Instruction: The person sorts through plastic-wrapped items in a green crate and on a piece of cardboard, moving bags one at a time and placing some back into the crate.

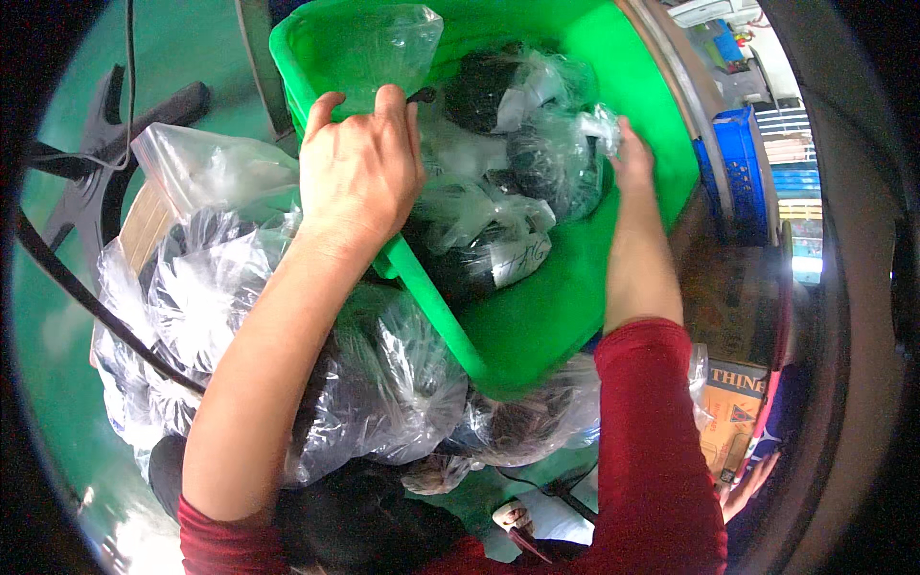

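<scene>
A green plastic bin stands tilted before me, with clear bags of dark items inside. Over its left rim lies my left hand, its fingers curled. A small black tip shows beside the fingertips; what they hold is hidden. Beyond them, a clear plastic bag rests against the far left wall. My right hand reaches into the bin on the right, closed on the gathered end of a clear bag. Nearer in the bin is another bag, bearing a white label.
Stuffed clear bags crowd the left and near sides of the bin. A black chair base is at far left on the green floor. To the right are a blue crate and an orange carton, with another person's hand near it.
</scene>
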### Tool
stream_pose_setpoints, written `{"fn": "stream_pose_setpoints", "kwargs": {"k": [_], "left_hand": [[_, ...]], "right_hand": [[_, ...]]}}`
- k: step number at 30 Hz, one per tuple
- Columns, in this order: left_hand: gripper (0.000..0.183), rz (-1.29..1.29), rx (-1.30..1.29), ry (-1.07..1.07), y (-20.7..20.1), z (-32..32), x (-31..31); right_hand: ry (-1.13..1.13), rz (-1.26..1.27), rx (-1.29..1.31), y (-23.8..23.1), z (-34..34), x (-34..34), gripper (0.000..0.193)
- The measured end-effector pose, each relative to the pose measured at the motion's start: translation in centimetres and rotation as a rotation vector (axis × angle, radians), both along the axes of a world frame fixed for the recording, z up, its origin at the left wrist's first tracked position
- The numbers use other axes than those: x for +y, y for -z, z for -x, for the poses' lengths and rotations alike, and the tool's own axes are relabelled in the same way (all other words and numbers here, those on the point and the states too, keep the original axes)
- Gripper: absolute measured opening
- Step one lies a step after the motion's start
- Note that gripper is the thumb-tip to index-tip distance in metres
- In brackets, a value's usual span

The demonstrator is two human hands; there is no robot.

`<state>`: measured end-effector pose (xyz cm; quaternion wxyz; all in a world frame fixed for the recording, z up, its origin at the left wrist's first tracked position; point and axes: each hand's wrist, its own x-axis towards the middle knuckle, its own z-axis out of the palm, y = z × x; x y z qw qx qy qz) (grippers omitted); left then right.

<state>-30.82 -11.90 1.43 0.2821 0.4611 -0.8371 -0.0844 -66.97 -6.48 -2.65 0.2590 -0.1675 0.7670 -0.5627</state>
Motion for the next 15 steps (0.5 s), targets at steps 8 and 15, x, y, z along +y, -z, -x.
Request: {"fn": "stream_pose_setpoints", "kwargs": {"k": [8, 15], "left_hand": [[0.013, 0.001, 0.058, -0.001, 0.1, -0.4, -0.1], [0.015, 0.071, 0.106, -0.012, 0.3, -0.4, -0.3]], "right_hand": [[-0.713, -1.014, 0.623, 2.2, -4.2, -1.5, 0.100], [0.174, -0.065, 0.293, 7.7, -0.2, -4.2, 0.036]]}}
